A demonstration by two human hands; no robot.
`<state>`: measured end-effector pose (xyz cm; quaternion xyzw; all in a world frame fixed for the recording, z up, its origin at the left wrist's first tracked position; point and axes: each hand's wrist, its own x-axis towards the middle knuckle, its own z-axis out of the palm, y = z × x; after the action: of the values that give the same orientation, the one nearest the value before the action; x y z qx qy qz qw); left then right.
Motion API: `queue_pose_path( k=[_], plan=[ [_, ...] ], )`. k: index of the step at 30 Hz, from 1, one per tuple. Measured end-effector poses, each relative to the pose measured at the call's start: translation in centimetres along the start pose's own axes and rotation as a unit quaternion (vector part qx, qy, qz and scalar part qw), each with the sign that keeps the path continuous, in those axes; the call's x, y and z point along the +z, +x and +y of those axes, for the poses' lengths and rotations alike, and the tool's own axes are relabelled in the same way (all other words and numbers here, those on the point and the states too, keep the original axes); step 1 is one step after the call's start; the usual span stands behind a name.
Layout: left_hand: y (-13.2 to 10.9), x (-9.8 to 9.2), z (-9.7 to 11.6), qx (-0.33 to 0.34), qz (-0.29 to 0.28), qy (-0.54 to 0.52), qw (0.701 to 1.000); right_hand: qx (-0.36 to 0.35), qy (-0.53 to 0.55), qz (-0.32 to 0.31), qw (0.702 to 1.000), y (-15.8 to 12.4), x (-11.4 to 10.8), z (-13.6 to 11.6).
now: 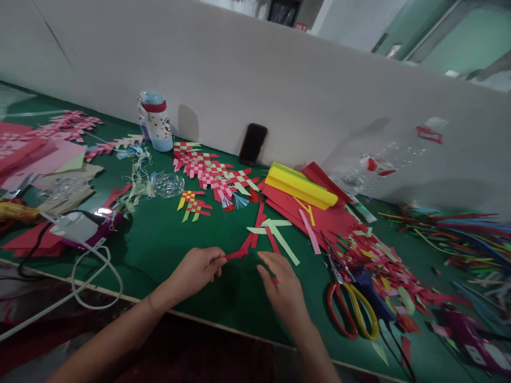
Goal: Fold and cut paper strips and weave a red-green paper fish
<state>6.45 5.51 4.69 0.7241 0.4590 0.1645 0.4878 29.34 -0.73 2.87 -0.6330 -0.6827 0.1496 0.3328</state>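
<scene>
Between the fingertips of my left hand is a folded red paper strip, its free end pointing right. My right hand hovers just right of that end, thumb and fingers apart. A bit of red shows beside its thumb; whether the hand touches it I cannot tell. Just beyond both hands lie pale green paper strips crossed with red strips. Two small woven paper pieces rest further left. Behind them is a pile of woven red, pink and green paper pieces, some with tassels.
Scissors with red and yellow handles lie at right, beside a heap of paper scraps. Folded yellow paper sits on red sheets. A phone and a bottle stand by the wall. A white cable loops at left.
</scene>
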Motion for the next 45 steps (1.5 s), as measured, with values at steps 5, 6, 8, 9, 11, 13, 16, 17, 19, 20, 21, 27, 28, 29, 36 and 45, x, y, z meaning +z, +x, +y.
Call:
queue_pose_path(
  k=[5,6,8,9,11,13,16,17,19,20,21,27,28,29,36,45],
  plan=[
    [0.9,-1.2,-1.1,-0.035,0.02,-0.067,0.997,-0.077,-0.182,-0.02,0.98,-0.5,-0.8,4.3],
    [1.1,-1.3,-1.2,-0.04,0.016,-0.081,0.996,-0.076,-0.195,-0.026,0.977,-0.7,-0.9,5.0],
    [1.2,-1.3,-1.5,-0.048,0.006,-0.098,0.994,-0.067,-0.216,-0.026,0.974,-0.8,-1.3,6.0],
    [1.3,-1.3,-1.6,-0.05,0.002,-0.103,0.993,-0.057,-0.227,-0.02,0.972,-0.8,-1.5,6.3],
    [1.4,-1.4,-1.6,-0.052,-0.005,-0.108,0.993,-0.034,-0.246,-0.005,0.969,-0.2,-2.3,6.6],
    [1.5,-1.5,-1.4,-0.041,-0.005,-0.057,0.998,-0.018,-0.251,-0.005,0.968,1.0,-3.1,6.3],
    [2.2,-1.7,-0.7,-0.006,0.019,0.088,0.996,-0.013,-0.244,-0.03,0.969,4.1,-3.9,5.5],
    [2.7,-1.7,-0.4,0.005,0.032,0.126,0.992,-0.01,-0.244,-0.035,0.969,5.4,-3.9,5.1],
    [3.8,-1.5,0.1,0.025,0.056,0.166,0.984,-0.001,-0.247,-0.053,0.968,8.2,-3.3,4.6],
    [4.4,-1.3,0.3,0.04,0.065,0.183,0.98,0.007,-0.25,-0.061,0.966,9.5,-2.7,4.4],
    [5.0,-1.1,0.3,0.054,0.074,0.197,0.976,0.018,-0.254,-0.069,0.965,10.8,-2.1,4.2],
    [7.0,-0.1,-0.6,0.075,0.145,0.228,0.96,0.118,-0.277,-0.092,0.949,15.4,0.7,3.3],
    [7.0,-0.1,-0.9,0.078,0.155,0.223,0.959,0.128,-0.275,-0.096,0.948,15.6,0.8,3.2],
    [7.0,-0.1,-1.1,0.081,0.164,0.214,0.96,0.137,-0.271,-0.1,0.948,15.7,0.9,3.2],
    [6.7,-0.1,-1.0,0.102,0.213,0.094,0.967,0.151,-0.197,-0.084,0.965,15.1,0.5,3.5],
    [5.5,0.3,0.4,0.16,0.149,-0.09,0.971,0.064,-0.044,0.099,0.992,11.8,-1.3,-1.5]
  ],
)
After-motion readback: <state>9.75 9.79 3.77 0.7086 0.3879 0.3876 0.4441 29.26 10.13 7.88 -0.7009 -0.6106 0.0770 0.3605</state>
